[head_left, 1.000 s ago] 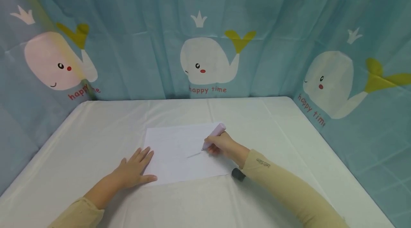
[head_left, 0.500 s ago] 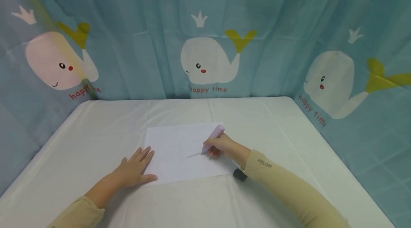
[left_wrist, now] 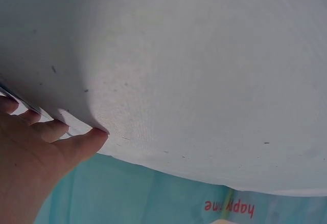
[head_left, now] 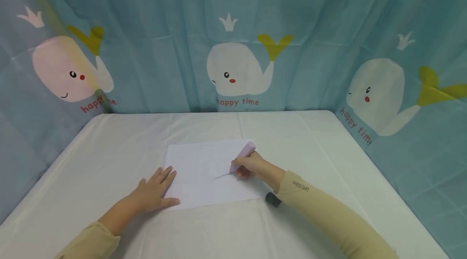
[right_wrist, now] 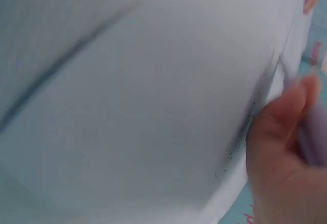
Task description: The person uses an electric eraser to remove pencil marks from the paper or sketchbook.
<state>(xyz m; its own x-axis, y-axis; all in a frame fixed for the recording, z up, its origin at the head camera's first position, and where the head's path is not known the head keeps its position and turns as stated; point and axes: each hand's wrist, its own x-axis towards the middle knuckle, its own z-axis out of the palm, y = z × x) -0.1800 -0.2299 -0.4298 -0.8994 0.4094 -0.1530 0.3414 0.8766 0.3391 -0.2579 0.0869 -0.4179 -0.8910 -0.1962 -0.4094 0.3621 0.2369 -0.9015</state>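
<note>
White tablecloth underlies the paper. Nearer the drawn line, the right hand pinches the lilac marker, tip slanting down-left; the left hand rests, fingers apart.

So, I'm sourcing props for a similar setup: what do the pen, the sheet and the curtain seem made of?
The pen is probably plastic, going by its smooth, even lilac surface. The sheet looks like matte white paper: thin, flat, straight-edged, without obvious shine. The curtain seems printed fabric with a faint sheen, given its soft folds and creases; the fibre can't be told.
</note>
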